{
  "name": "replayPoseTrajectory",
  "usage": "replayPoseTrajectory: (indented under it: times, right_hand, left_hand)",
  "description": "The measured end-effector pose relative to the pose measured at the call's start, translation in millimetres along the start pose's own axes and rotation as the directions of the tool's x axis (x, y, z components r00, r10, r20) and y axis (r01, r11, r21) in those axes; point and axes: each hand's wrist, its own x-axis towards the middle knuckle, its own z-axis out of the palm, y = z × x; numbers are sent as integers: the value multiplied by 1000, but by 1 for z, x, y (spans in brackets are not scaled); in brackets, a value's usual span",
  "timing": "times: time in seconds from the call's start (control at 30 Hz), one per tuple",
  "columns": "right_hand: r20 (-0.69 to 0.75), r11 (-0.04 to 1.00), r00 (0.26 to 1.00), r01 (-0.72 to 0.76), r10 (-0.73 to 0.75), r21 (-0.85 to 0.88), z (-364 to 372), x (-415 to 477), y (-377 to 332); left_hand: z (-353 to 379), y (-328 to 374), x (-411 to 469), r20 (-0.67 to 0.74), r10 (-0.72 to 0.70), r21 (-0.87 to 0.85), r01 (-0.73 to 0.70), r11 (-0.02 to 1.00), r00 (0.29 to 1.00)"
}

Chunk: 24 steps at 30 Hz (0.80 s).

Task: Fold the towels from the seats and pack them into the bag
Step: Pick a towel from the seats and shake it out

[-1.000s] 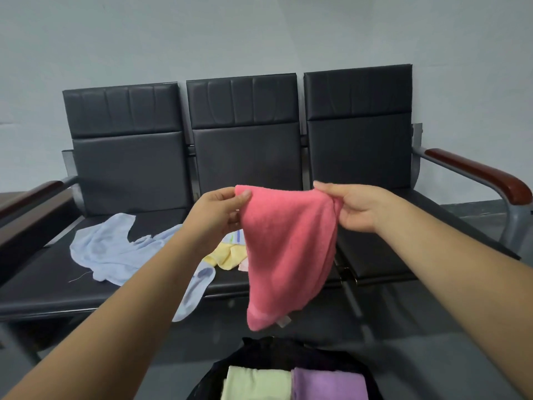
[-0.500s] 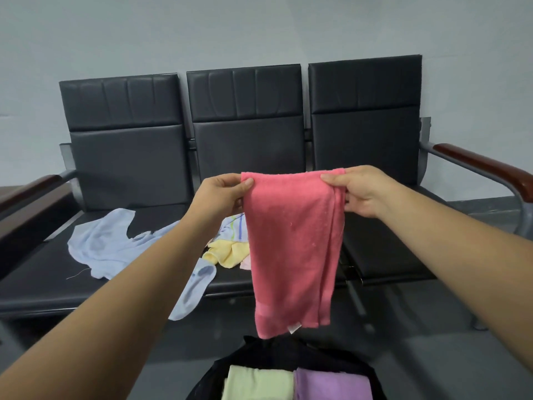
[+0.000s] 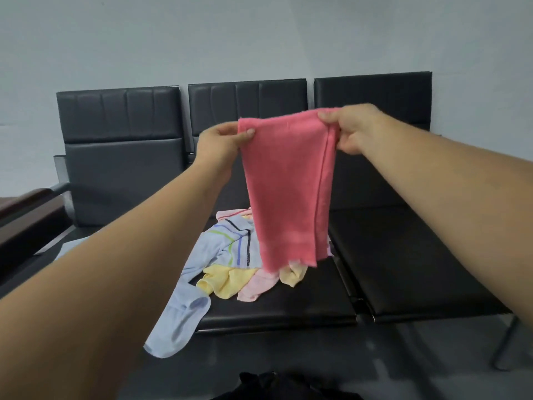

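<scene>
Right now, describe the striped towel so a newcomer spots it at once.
Find the row of three black seats against the wall; on the middle one lies a heap of towels. The striped towel sits at the back of that heap, left of the red-pink towel held up in front. It alone has coloured stripes; its neighbours are plain.

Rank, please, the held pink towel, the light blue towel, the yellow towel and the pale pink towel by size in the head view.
1. The held pink towel, though nearer the camera.
2. The light blue towel, partly hidden by the left arm.
3. The yellow towel and the pale pink towel: alike, both crumpled; unranked.
</scene>
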Motion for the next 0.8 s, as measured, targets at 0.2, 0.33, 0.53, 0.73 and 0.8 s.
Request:
replayPoseTrajectory:
  times: [0.2, 0.33, 0.53, 0.73, 0.8]
  right_hand:
    - [-52, 982, 990, 126, -134, -142, 0, -16, 20]
    - [7, 989, 993, 118, -118, -93, -14, -35, 85]
    - [42, 998, 997, -58, 58, 12, -33, -63, 196]
    - [183, 947, 961, -152, 209, -283, -52, -87, 260]
    - [231, 921, 927, -211, 294, -326, -56, -88, 265]
  left_hand:
    - [-9, -13, -18, 43, 72, 119, -77, 990, 996]
    - [-31, -51, -51, 77, 1, 201, -16, 979, 997]
    - [-50, -115, -112, 166, -51, 254, 7, 967, 985]
    - [-69, -165, -144, 331, -349, 400, 205, 893, 877]
    - [-75, -175, -147, 434, -433, 365, 285, 886, 790]
